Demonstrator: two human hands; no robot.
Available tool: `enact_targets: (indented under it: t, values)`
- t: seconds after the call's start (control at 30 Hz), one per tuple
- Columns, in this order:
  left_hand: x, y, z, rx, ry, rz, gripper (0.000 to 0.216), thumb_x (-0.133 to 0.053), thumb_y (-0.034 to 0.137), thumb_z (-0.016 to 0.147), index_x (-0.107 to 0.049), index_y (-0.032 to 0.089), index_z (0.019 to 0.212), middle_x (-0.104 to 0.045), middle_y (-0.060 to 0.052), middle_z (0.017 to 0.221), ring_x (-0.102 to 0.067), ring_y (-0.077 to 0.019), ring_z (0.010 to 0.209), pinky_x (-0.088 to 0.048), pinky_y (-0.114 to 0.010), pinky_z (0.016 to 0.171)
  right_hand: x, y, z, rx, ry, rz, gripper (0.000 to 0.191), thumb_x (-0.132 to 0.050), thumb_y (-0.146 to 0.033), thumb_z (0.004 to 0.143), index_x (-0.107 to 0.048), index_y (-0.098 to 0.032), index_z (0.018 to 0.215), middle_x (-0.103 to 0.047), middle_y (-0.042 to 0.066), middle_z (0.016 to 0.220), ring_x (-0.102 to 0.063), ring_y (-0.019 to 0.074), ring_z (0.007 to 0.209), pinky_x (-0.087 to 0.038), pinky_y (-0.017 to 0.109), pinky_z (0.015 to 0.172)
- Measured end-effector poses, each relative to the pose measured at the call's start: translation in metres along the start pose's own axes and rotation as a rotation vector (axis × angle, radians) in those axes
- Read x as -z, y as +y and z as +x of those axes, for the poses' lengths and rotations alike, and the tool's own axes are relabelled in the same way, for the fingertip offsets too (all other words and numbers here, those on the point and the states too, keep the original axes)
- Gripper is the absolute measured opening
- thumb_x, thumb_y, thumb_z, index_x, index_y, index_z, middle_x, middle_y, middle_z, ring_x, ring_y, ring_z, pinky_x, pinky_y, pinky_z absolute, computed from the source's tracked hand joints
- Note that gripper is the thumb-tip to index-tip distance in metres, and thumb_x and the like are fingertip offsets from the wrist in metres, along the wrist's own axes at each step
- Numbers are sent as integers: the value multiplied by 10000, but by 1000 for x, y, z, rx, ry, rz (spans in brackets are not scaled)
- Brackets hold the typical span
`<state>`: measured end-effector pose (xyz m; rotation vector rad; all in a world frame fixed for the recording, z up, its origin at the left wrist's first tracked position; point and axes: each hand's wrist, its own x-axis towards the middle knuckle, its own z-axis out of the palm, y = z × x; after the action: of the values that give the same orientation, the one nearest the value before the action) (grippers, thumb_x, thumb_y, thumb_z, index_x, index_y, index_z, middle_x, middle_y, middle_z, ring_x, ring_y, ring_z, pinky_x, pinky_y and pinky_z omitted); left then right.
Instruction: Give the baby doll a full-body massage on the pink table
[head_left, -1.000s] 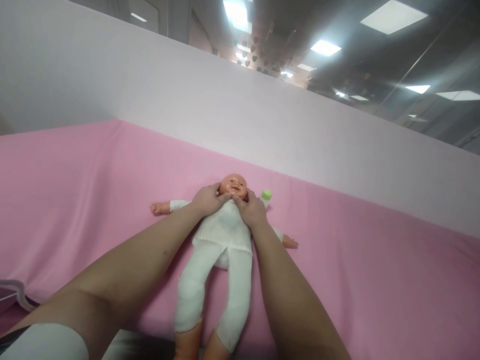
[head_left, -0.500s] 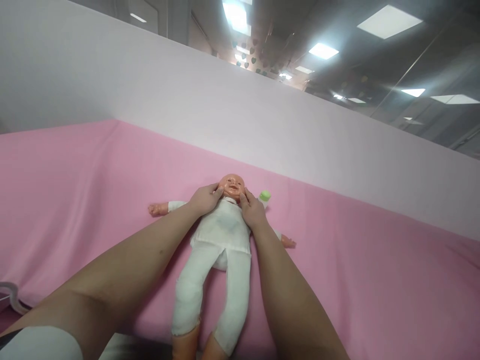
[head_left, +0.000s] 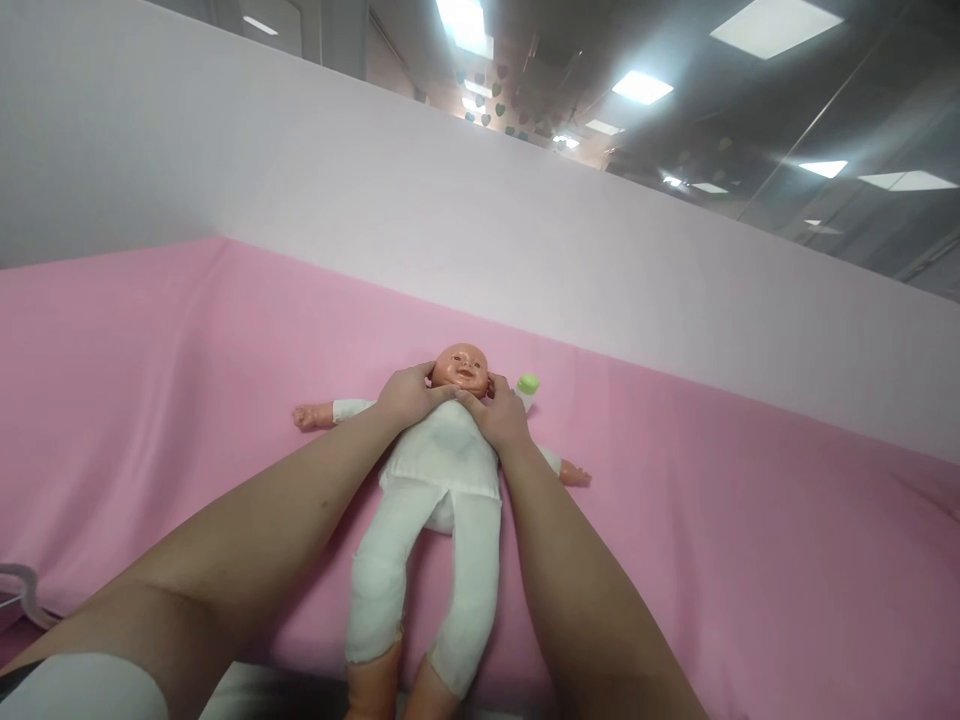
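Nearest the camera, two bare forearms reach forward over a pink cloth-covered counter (head_left: 750, 560). Between them lies a plastic baby doll in a white cloth one-piece suit (head_left: 442, 470), flat on its back, feet toward the person and head away. Its bare plastic feet sit at the bottom edge of the view, its white legs run up between the forearms, and its arms are spread out to either side on the pink cloth.

Farther on, the left hand (head_left: 409, 397) rests on the doll's shoulder and upper chest, fingers curled against the side of the doll's face. The right hand (head_left: 496, 418) lies on the other shoulder, its fingers touching the doll's chin and cheek. The two hands nearly meet just below the chin, pressed on the doll rather than closed around it.

Just beyond the right hand, beside the doll's head, a small bottle with a light green cap (head_left: 527, 385) stands on the cloth. Behind the counter rises a plain pale partition wall (head_left: 375, 200).
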<state>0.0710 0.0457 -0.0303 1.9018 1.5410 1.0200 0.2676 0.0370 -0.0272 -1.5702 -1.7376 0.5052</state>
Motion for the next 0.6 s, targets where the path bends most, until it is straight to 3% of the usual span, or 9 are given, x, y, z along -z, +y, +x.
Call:
enact_targets:
  t: [0.23, 0.4, 0.6]
  values:
    - [0, 0, -1, -8, 17, 14, 565, -612, 666, 828, -699, 272, 1222, -772, -30, 1083, -684, -271, 988, -503, -340, 824, -1, 2, 1, 26, 28, -33, 575, -660, -583, 873, -590, -235, 1324, -721, 74, 1171, -663, 241, 1107, -499, 369, 963]
    - [2, -2, 0, -32, -8, 6, 556, -528, 643, 891, -688, 242, 1240, -757, -49, 1146, -679, -271, 1017, -503, -351, 871, -2, 7, 3, 62, 29, -5, 507, -580, -520, 950, -583, -241, 1373, -680, 68, 1310, -627, 237, 1207, -467, 370, 1035]
    - [2, -10, 4, -57, -25, -38, 496, -418, 549, 970, -658, 251, 1285, -741, -55, 1211, -673, -262, 1099, -492, -356, 961, -3, 9, 4, 106, 23, -9, 427, -442, -453, 1025, -603, -236, 1356, -683, 66, 1310, -619, 225, 1229, -450, 372, 1070]
